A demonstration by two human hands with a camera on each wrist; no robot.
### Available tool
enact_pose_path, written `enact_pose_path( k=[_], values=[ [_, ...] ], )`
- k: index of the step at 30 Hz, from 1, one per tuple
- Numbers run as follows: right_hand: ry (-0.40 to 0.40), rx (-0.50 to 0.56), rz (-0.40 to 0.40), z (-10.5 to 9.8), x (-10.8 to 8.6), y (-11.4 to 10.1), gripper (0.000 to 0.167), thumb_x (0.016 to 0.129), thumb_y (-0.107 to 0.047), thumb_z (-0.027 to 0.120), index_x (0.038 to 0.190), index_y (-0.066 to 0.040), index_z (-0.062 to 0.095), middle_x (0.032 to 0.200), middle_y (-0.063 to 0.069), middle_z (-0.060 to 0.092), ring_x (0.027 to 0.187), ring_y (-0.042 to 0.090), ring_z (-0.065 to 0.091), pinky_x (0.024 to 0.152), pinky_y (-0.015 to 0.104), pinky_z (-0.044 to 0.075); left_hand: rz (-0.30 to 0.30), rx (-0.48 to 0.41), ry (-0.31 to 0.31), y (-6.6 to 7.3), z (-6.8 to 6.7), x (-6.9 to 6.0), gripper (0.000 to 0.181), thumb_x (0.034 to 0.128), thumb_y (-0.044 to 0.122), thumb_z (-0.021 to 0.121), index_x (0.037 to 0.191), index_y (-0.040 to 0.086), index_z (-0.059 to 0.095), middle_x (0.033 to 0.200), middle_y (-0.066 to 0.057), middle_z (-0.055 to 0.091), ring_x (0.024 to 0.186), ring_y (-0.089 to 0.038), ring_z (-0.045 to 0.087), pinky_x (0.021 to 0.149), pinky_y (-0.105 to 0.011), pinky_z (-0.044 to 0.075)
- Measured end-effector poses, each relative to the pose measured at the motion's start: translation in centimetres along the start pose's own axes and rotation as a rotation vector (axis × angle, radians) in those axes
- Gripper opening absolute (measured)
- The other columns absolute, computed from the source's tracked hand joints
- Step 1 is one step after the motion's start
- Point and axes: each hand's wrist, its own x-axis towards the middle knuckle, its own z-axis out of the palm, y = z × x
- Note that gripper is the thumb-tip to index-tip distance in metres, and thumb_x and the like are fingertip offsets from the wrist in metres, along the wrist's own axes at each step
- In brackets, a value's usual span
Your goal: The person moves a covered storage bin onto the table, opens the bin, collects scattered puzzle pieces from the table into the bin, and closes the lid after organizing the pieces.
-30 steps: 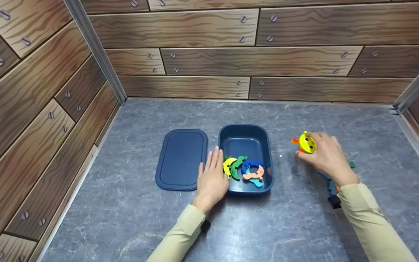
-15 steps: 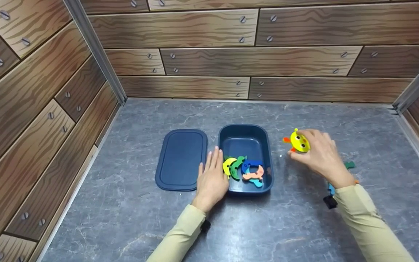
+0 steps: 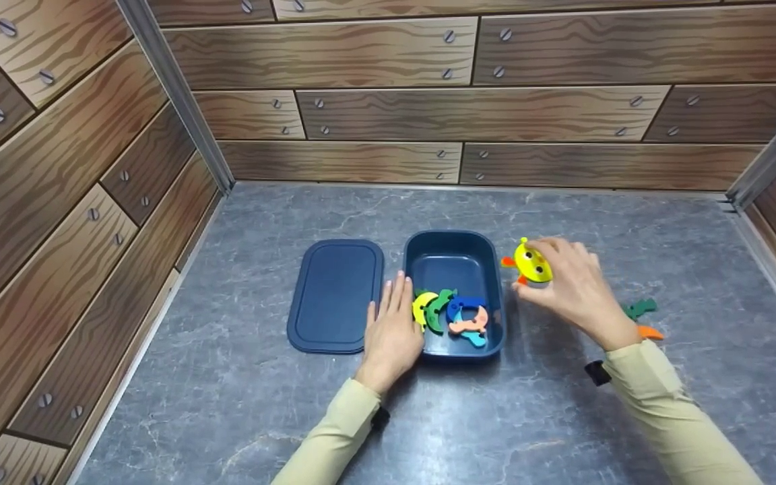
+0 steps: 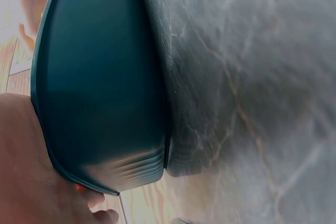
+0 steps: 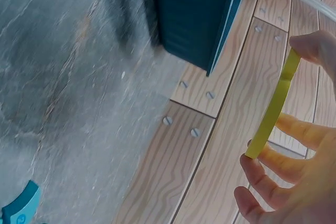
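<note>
Between thumb and fingertips my right hand [image 3: 580, 289] pinches a flat yellow toy piece [image 3: 531, 261] with a chick-like face and orange bits, just right of the navy box [image 3: 448, 269]. Its thin yellow edge [image 5: 273, 108] faces the right wrist camera. My left hand [image 3: 391, 343], fingers straight, rests along the box's left rim. Inside the box's near half lie curved toy pieces: yellow [image 3: 419, 310], green [image 3: 438, 313], dark blue [image 3: 455, 308], peach [image 3: 473, 323] and light blue [image 3: 475, 339]. In the left wrist view, the box's outer wall [image 4: 100, 77] fills much of the frame.
A navy lid [image 3: 337, 296] lies flat left of the box. Beyond my right wrist, a green piece [image 3: 642, 308] and an orange piece [image 3: 651, 333] lie on the grey marbled tabletop [image 3: 240, 391]. A teal piece [image 5: 22, 205] shows in the right wrist view. Wood-patterned walls enclose the table.
My right hand has carried the yellow toy piece leftward to near the box's right rim, uncovering more of the green and orange pieces. The left hand has stayed put.
</note>
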Motion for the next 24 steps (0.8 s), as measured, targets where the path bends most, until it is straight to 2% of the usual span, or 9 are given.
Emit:
enact_pose_path(
  k=[5, 13, 17, 24],
  values=[
    [-0.026, 0.003, -0.001, 0.2, 0.2, -0.8, 0.066, 0.077, -0.039, 0.081, 0.129, -0.005, 0.059, 0.125, 0.017, 0.057, 0.1, 0.036, 0.047, 0.075, 0.045, 0.032, 0.002, -0.004, 0.003, 0.0, 0.0, 0.0, 0.064, 0.0999, 0.019, 0.047, 0.158, 0.012, 0.021, 0.164, 0.001, 0.01, 0.149, -0.023, 0.012, 0.117, -0.053, 0.016],
    [-0.027, -0.009, -0.049, 0.3, 0.7, -1.7, 0.067, 0.078, -0.042, 0.078, 0.132, -0.008, 0.059, 0.126, 0.014, 0.057, 0.102, 0.035, 0.048, 0.074, 0.044, 0.032, -0.006, -0.011, -0.006, 0.0, -0.1, -0.1, 0.063, 0.1003, 0.019, 0.043, 0.158, 0.013, 0.019, 0.164, 0.003, 0.008, 0.15, -0.021, 0.01, 0.117, -0.052, 0.014],
    [-0.04, -0.003, -0.065, 0.5, 0.9, -2.4, 0.069, 0.078, -0.043, 0.078, 0.133, -0.007, 0.058, 0.128, 0.015, 0.056, 0.106, 0.036, 0.048, 0.077, 0.046, 0.034, -0.008, -0.016, -0.007, 0.0, -0.1, -0.1, 0.063, 0.1005, 0.019, 0.044, 0.158, 0.013, 0.019, 0.164, 0.003, 0.008, 0.15, -0.021, 0.01, 0.117, -0.052, 0.014],
    [-0.053, 0.025, -0.099, 1.1, 1.2, -3.5, 0.071, 0.077, -0.046, 0.079, 0.133, -0.006, 0.058, 0.129, 0.014, 0.057, 0.103, 0.033, 0.049, 0.078, 0.045, 0.036, -0.008, -0.017, -0.014, 0.0, -0.2, 0.0, 0.064, 0.1002, 0.019, 0.044, 0.159, 0.013, 0.019, 0.165, 0.003, 0.008, 0.15, -0.022, 0.01, 0.117, -0.053, 0.014]
  ],
)
